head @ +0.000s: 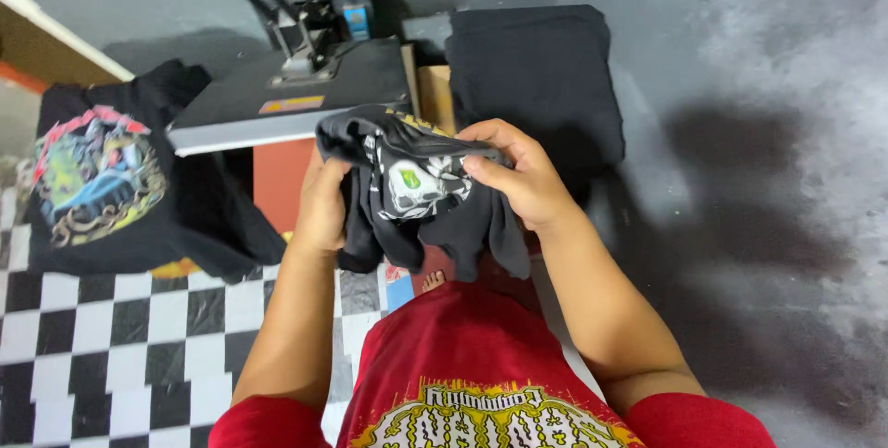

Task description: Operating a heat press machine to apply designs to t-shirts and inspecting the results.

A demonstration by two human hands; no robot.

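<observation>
A bunched black shirt with a pale print hangs between both hands, in front of the chest; the left hand grips its left edge; the right hand pinches its top right; the heat press sits just beyond.

Both hands hold a bunched black T-shirt w/ a white-and-green print up at chest height: left hand grips its left edge from below, right hand pinches the top right, thumb on the print. Just behind sits a heat press, flat grey plate closed. Left of it, a black shirt w/ colourful graphic lies spread out. Right of press, a folded stack of black shirts. Checkered floor bottom left; person wears red shirt.
</observation>
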